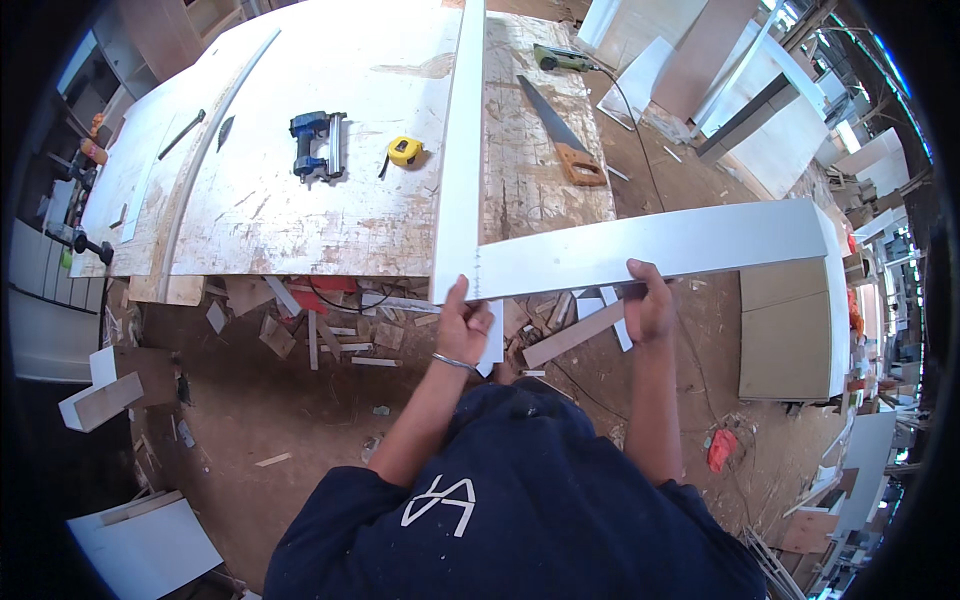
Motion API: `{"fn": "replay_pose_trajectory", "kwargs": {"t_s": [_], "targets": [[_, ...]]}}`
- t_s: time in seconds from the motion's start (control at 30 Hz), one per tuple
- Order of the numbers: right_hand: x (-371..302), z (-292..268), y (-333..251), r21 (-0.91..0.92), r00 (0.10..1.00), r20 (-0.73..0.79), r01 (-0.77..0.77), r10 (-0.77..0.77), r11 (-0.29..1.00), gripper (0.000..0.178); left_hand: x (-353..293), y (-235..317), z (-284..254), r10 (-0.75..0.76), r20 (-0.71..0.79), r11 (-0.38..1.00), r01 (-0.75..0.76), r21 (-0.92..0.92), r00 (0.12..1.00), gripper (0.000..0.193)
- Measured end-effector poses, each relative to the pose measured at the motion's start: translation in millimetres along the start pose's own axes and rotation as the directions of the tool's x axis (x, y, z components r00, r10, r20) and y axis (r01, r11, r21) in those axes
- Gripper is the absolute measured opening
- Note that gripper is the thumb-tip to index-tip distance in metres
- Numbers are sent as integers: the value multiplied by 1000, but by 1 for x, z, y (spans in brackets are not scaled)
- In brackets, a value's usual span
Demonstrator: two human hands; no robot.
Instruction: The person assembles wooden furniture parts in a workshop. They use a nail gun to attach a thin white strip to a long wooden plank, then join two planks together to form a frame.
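Note:
A long white board point(460, 160) lies over the workbench, running away from me. A second white board point(650, 240) meets its near end at about a right angle and reaches out to the right past the bench. Small dark marks like staples point(477, 272) run along the seam. My left hand point(466, 328) grips the near corner by the seam, thumb on top and fingers curled at the edge. With its thumb over the near edge, my right hand point(650, 308) holds the second board around its middle; the fingers underneath are partly hidden.
On the workbench point(370, 220) lie a blue nail gun point(318, 146), a yellow tape measure point(404, 151), a hammer point(182, 134), a handsaw point(565, 140) and a green corded power tool point(562, 58). Wood offcuts point(280, 337) litter the floor below. Panels point(785, 330) lean at the right.

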State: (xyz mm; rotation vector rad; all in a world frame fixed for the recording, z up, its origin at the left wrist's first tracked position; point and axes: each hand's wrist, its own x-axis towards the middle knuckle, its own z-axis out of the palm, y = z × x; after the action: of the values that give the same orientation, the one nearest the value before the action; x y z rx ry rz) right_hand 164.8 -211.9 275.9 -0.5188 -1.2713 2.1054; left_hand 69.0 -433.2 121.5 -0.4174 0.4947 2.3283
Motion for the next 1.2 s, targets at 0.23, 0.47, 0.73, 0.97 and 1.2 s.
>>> {"fn": "replay_pose_trajectory", "kwargs": {"t_s": [0.23, 0.47, 0.73, 0.97, 1.2], "targets": [[59, 4, 59, 259, 991, 41, -132, 126, 957, 38, 35, 81, 29, 287, 86, 942, -298, 155, 954, 27], [108, -18, 147, 471, 880, 250, -474, 403, 744, 41, 31, 94, 16, 395, -12, 850, -360, 385, 919, 28], [109, -37, 211, 365, 753, 240, -655, 613, 662, 28, 50, 91, -57, 351, -338, 865, -165, 473, 873, 37], [107, -82, 245, 257, 780, -145, -565, 609, 784, 35, 66, 69, -46, 141, -410, 825, 122, 551, 901, 39], [67, -89, 213, -130, 734, -78, -678, 674, 723, 19, 87, 54, -37, -95, -286, 875, 217, 433, 954, 34]]}}
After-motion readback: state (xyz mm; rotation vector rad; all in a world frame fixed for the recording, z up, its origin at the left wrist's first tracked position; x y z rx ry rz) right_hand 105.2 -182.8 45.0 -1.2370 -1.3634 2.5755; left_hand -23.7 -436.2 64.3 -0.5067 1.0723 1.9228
